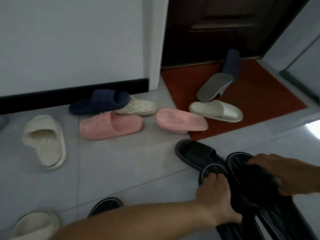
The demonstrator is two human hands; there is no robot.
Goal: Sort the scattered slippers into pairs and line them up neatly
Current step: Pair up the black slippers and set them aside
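While left hand (216, 196) grips it, black slipper (207, 172) lies lengthwise, pointing doorward.

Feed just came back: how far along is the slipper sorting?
No pair is lined up yet. In hand: the left hand grips a black slipper; the right hand is on a second black slipper, grip blurred. Left: pink slippers, navy slippers and cream slippers lie scattered.
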